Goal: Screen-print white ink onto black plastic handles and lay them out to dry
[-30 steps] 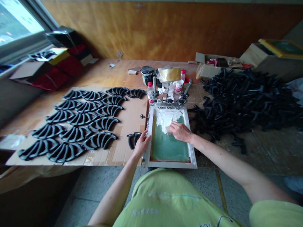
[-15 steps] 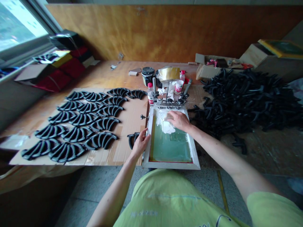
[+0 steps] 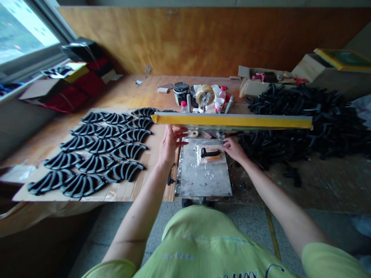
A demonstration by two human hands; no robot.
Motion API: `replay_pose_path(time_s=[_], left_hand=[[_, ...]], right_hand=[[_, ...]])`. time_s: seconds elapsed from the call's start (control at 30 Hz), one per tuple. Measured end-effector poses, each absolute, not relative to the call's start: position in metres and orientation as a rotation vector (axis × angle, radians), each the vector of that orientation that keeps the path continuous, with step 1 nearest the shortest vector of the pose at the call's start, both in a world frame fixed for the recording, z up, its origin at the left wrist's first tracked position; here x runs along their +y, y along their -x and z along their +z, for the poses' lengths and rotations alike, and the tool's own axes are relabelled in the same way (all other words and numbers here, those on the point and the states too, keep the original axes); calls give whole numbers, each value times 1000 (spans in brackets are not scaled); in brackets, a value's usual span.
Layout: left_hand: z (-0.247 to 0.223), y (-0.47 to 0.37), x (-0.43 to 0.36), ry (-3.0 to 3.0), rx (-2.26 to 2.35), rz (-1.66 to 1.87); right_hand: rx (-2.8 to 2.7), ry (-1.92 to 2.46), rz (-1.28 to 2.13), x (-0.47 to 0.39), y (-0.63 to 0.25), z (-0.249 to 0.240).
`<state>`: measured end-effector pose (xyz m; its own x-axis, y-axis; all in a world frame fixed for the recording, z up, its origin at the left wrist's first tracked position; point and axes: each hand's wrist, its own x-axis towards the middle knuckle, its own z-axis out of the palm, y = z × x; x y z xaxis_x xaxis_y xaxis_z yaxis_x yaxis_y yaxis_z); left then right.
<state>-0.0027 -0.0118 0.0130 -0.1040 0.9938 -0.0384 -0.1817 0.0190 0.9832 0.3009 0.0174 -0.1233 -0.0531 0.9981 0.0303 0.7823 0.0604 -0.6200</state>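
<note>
A screen-printing frame (image 3: 232,121) is tilted up, its yellow-taped front edge facing me. Below it lies a metal base plate (image 3: 203,177), with one black plastic handle (image 3: 211,153) resting in a small holder. My left hand (image 3: 168,148) is beneath the left part of the raised frame, fingers spread and pointing right; whether it touches the frame is unclear. At the plate's right side is my right hand (image 3: 234,150), its fingers drawn together near the holder. What they hold, if anything, I cannot make out.
Rows of black handles (image 3: 84,185) lie on cardboard (image 3: 150,185) at left. A large heap of black handles (image 3: 319,143) covers the right side. Behind the frame stand a black tub (image 3: 181,92), a tape roll (image 3: 205,95) and a red-capped bottle (image 3: 222,93).
The screen frame has swung up from lying flat, uncovering the plate and handle. My right hand has come off the mesh to the plate's right side; my left hand has moved up and opened.
</note>
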Motion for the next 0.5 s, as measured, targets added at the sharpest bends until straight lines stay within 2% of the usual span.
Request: replay_pose_path(time_s=[0.1, 0.23, 0.3, 0.4, 0.43, 0.5], left_hand=[[-8, -11, -32, -876, 1231, 1387], [-55, -33, -83, -732, 1250, 852], [-75, -36, -103, -635, 1249, 732], [-96, -13, -115, -580, 1330, 756], [-102, 4, -116, -600, 1387, 750], [-115, 50, -116, -681, 1528, 715]], right_hand=[[-2183, 1596, 504, -7, -266, -132], [-2111, 1573, 306, -47, -221, -116], [-2145, 1426, 311, -72, -199, -110], [-2332, 1097, 487, -96, -193, -115], [-2328, 1114, 520, -97, -204, -120], [-2197, 1416, 472, -89, -248, -134]])
